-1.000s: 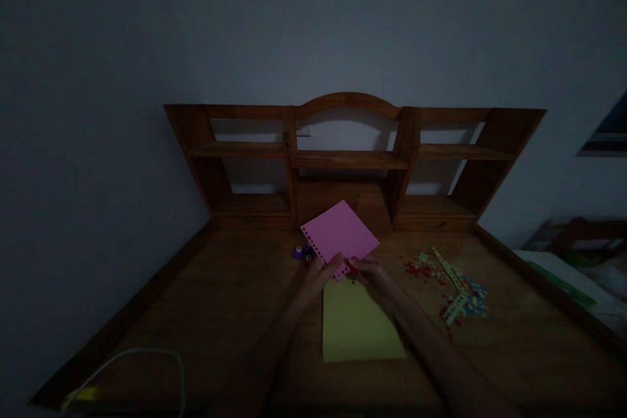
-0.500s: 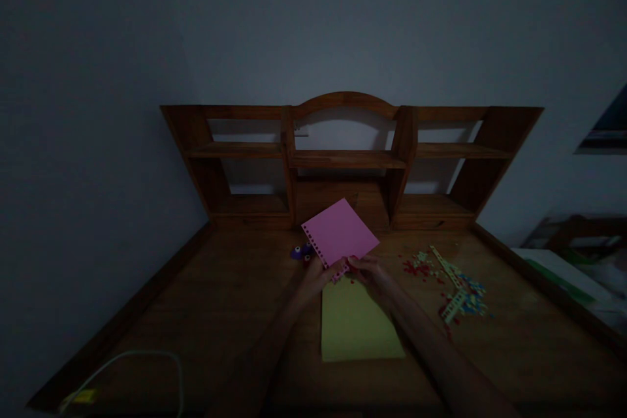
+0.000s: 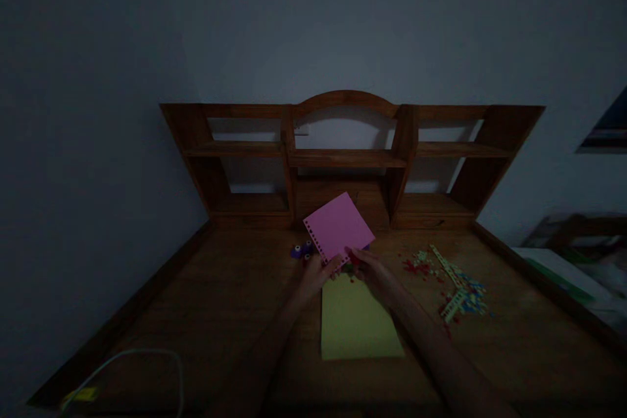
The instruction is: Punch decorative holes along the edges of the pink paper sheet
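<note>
A pink sheet of paper (image 3: 339, 225) is held up at a tilt, with a row of small punched holes along its left edge. My left hand (image 3: 317, 277) is closed on its lower corner. At the lower right edge of the sheet, my right hand (image 3: 369, 268) has its fingers closed round a small red object (image 3: 354, 260), whose kind is too dark to make out. A yellow-green sheet (image 3: 360, 323) lies flat beneath both hands. Just left of the pink sheet sit small purple objects (image 3: 296, 251) with eye-like white spots.
Small red cutouts (image 3: 417, 267) and blue ones (image 3: 473, 300) are scattered on the right of the wooden desk (image 3: 220, 313). Pale yellow strips with holes (image 3: 454, 305) lie among them. A wooden shelf unit (image 3: 347, 158) stands at the back. A white cable (image 3: 147, 352) curves at the front left.
The pink sheet has turned a little and shifted slightly up. My right hand has moved slightly up and right along its lower edge, and some green shows between the hands.
</note>
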The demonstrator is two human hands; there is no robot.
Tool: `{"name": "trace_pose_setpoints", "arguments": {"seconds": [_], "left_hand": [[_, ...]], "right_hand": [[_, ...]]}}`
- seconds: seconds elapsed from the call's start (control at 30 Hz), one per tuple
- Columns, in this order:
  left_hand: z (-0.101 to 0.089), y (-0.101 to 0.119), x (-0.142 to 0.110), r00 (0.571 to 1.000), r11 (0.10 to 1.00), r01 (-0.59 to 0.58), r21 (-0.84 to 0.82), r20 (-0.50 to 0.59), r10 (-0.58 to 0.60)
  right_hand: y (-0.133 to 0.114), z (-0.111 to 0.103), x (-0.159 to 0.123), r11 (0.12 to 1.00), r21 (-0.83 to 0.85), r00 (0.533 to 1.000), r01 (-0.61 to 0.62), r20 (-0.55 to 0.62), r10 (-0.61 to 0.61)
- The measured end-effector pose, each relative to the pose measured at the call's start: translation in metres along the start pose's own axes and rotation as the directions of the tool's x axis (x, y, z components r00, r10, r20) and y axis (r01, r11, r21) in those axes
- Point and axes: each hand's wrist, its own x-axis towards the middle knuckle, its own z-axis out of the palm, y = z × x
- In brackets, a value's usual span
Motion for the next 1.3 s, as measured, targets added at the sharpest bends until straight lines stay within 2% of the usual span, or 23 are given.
{"name": "trace_pose_setpoints", "arguments": {"seconds": [0.1, 0.37, 1.0, 1.3], "left_hand": [[0.0, -0.0019, 0.0001, 1.0, 1.0, -0.004, -0.004, 0.021, 0.004], [0.0017, 0.0047, -0.001, 0.999, 0.999, 0.033, 0.011, 0.039, -0.033], [0.0005, 0.0028, -0.0019, 0.997, 0.999, 0.047, 0.012, 0.065, -0.048], [0.0001, 0.0029, -0.0016, 0.997, 0.998, 0.058, 0.011, 0.056, -0.059]], "right_hand": [[-0.0025, 0.0001, -0.0012, 1.0, 0.014, 1.0, -0.008, -0.03, 0.008], [-0.0023, -0.0002, -0.0008, 0.999, 0.035, 1.0, 0.004, 0.001, -0.004], [-0.0059, 0.0034, -0.0037, 0.999, 0.017, 0.998, 0.03, 0.061, -0.031], [-0.0051, 0.001, -0.0036, 0.999, -0.012, 0.999, 0.038, -0.003, -0.038]]}}
